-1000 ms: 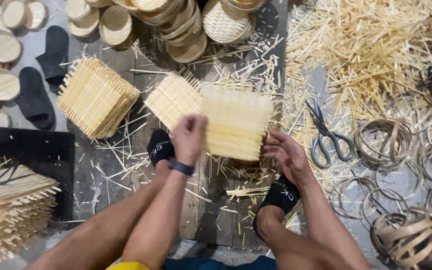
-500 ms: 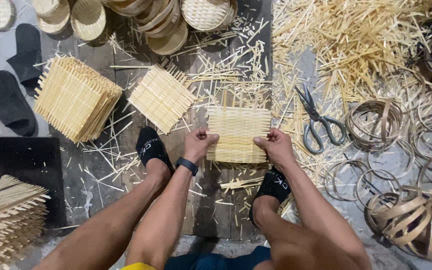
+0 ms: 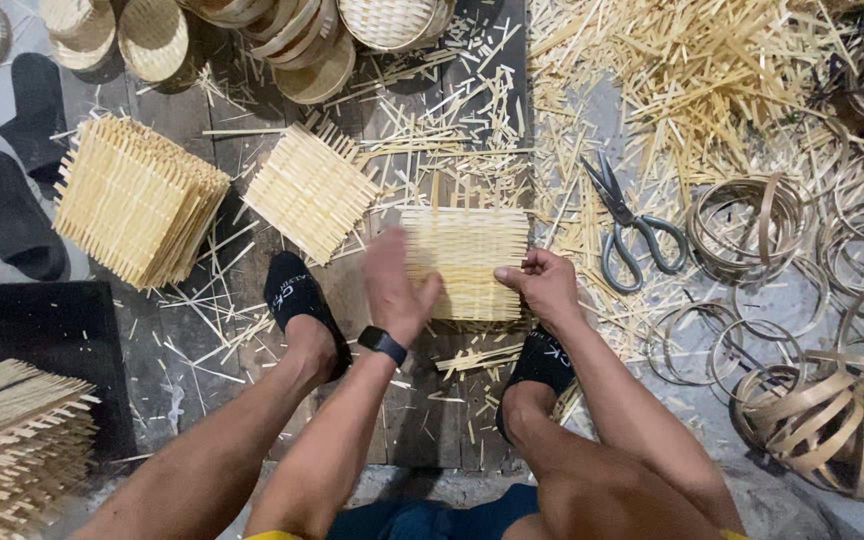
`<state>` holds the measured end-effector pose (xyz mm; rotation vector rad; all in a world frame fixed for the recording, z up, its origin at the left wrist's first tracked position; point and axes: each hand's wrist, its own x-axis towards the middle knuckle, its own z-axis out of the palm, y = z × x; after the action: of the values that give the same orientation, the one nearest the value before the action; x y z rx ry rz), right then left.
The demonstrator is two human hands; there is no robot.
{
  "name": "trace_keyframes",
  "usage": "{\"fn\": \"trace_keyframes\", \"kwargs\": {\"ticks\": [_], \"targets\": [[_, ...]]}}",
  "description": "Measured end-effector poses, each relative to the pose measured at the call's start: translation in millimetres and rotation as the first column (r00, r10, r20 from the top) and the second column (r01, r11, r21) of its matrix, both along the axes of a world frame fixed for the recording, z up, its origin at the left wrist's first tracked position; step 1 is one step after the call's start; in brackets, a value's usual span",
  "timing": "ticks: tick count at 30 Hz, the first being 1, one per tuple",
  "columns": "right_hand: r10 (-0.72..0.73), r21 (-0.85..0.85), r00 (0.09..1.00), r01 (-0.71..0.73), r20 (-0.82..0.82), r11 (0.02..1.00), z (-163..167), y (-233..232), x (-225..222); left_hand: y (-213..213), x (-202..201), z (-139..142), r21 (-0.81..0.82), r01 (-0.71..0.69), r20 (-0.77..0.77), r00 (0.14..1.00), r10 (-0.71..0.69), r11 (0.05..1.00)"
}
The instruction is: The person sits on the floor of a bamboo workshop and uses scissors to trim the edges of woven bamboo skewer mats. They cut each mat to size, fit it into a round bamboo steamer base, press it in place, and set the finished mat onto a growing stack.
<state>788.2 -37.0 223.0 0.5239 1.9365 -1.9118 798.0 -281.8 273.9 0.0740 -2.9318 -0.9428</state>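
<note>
Left hand (image 3: 397,285) flat, grip open, on woven mat (image 3: 467,262) | right hand (image 3: 544,283) grip pinching mat's edge

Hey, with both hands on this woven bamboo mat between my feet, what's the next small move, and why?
Probably press the left hand flat on the woven bamboo mat. That hand looks blurred at the mat's left edge, while the right hand pinches the right edge, so steadying it seems sensible.
</note>
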Motion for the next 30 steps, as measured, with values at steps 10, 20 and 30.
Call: {"fn": "trace_keyframes", "kwargs": {"ticks": [10,20,30], "targets": [[-0.061,0.161,0.987,0.085,-0.151,0.983,20.9,21.4,-32.3,15.4,-40.8,42.7,-0.210,0.658,0.250,0.752,-0.611,0.724],[-0.210,0.865,0.916,0.393,-0.340,0.312,64.8,237.6,-47.9,10.6,-60.3,61.0,-0.254,0.702,0.377,0.705,-0.600,0.665],[0.816,0.933,0.460,0.249,-0.350,0.259,202.6,198.6,-30.9,72.0,-91.7,116.8,0.566,-0.065,0.465,0.848,-0.254,0.822]]}}
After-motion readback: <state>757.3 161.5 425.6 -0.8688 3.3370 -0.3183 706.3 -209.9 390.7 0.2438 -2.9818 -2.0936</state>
